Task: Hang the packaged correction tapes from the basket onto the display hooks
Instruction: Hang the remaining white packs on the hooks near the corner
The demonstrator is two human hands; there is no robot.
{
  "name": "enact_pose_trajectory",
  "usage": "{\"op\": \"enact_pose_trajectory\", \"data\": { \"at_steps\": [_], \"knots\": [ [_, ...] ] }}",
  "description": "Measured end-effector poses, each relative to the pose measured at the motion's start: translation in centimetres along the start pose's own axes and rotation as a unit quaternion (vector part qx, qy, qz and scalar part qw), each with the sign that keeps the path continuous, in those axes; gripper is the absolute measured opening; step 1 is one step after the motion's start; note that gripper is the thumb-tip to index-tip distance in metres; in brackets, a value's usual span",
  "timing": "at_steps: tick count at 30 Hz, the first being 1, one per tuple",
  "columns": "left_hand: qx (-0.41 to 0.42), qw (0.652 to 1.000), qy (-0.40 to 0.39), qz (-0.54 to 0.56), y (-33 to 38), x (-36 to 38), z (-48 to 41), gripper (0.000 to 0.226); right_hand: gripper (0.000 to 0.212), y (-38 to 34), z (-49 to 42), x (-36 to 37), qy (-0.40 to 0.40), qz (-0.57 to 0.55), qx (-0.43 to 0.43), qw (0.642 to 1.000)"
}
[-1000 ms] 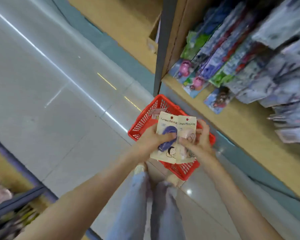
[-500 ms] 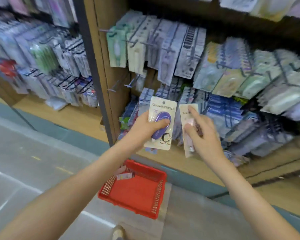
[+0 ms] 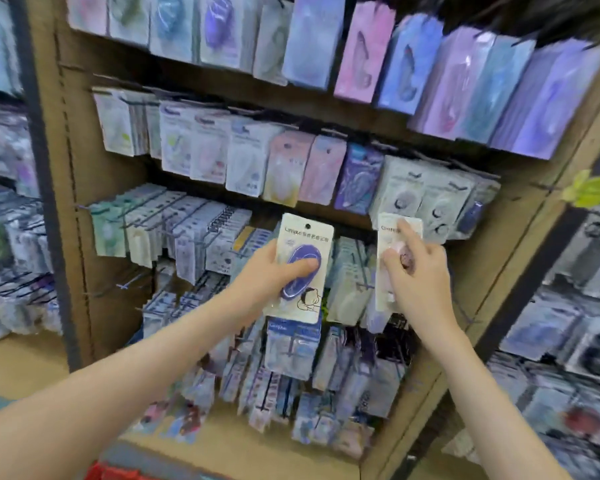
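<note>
My left hand (image 3: 272, 271) grips a white card pack with a purple correction tape (image 3: 303, 237), thumb across the blister, held upright in front of the third row of the display. My right hand (image 3: 418, 268) pinches a second pack with a pink correction tape (image 3: 385, 230), forefinger stretched up its front, close to the grey packs hanging there. Display hooks (image 3: 125, 284) stick out bare at the left of the wooden panel. Only a red corner of the basket (image 3: 111, 472) shows at the bottom edge.
Rows of hanging stationery packs (image 3: 257, 161) fill the wooden display (image 3: 66, 168) from top to bottom. More racks stand at the far left and right. A wooden ledge (image 3: 243, 455) runs below the lowest row. A green tag (image 3: 589, 190) sticks out at the right.
Both hands rose from over the basket up to the display, each carrying its pack, and have moved apart. The view swung from the floor up to the hook rows.
</note>
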State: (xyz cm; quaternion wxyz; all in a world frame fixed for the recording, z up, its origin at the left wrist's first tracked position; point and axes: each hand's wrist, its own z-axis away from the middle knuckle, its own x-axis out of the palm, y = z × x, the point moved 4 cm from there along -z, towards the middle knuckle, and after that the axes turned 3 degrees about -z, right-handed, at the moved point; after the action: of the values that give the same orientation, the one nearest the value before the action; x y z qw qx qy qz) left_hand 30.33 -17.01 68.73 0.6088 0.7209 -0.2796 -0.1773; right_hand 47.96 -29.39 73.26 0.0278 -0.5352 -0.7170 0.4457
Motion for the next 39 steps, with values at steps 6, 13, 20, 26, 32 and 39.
{"op": "enact_pose_trajectory", "data": {
  "at_steps": [6, 13, 20, 26, 32, 39],
  "knots": [
    [0.054, 0.998, -0.013, 0.003, 3.9, 3.9, -4.3, 0.027, 0.055, 0.9, -6.7, -2.0, 0.089, -0.003, -0.003, 0.996],
    [0.066, 0.997, -0.027, 0.026, 2.8, 5.5, -9.2, 0.021, 0.058, 3.4, -11.0, -0.9, 0.103, 0.044, -0.015, 0.994],
    [0.075, 0.996, -0.033, 0.030, 2.0, 4.9, -12.9, 0.022, 0.059, 4.3, -12.2, 0.3, 0.120, 0.097, -0.025, 0.988],
    [0.089, 0.995, -0.029, 0.020, 1.0, 5.6, -14.6, 0.023, 0.066, 5.7, -14.3, 1.2, 0.051, 0.123, 0.019, 0.991],
    [0.131, 0.990, -0.047, -0.004, 1.5, 8.5, -14.5, 0.029, 0.069, 7.1, -14.9, 0.7, 0.001, 0.104, 0.022, 0.994],
    [0.235, 0.961, -0.076, -0.124, 2.1, 15.3, -13.6, 0.064, 0.053, 5.8, -7.8, -3.0, 0.037, -0.105, -0.041, 0.993]
  ]
}}
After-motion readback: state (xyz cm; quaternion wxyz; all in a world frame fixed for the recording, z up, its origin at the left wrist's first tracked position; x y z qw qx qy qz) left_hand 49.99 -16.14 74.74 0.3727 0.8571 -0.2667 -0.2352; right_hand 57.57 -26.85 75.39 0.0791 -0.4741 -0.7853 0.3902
